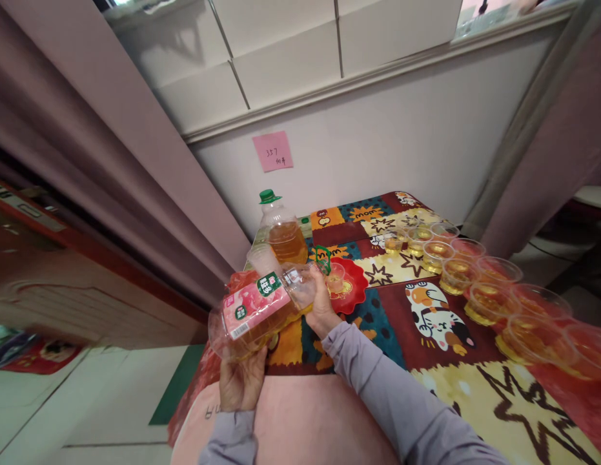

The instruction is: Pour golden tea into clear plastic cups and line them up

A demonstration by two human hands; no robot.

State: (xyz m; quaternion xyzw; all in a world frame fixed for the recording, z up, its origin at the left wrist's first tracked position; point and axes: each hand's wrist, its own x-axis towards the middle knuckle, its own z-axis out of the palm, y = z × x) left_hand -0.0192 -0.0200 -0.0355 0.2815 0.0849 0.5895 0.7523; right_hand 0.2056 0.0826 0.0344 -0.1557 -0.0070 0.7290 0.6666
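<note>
A large clear plastic bottle point(256, 307) with a pink label lies tilted nearly level in both my hands, amber drink along its lower side. My left hand point(243, 382) is under its base end, fingers partly hidden behind it. My right hand point(322, 307) wraps round it near the neck, which points right. At the mouth end shows a green plastic ring point(323, 259). Just beyond it, a small clear plastic cup point(336, 278) stands on a red scalloped plate point(357, 296). Whether drink is flowing into the cup cannot be made out.
Behind the bottle stand a green-capped jug point(286, 240) of amber drink and a stack of clear cups point(264, 259). Several cups point(458, 274) of yellow drink line the table's right side. A patterned cloth point(392, 323) covers the table. A pink note point(272, 152) hangs on the wall.
</note>
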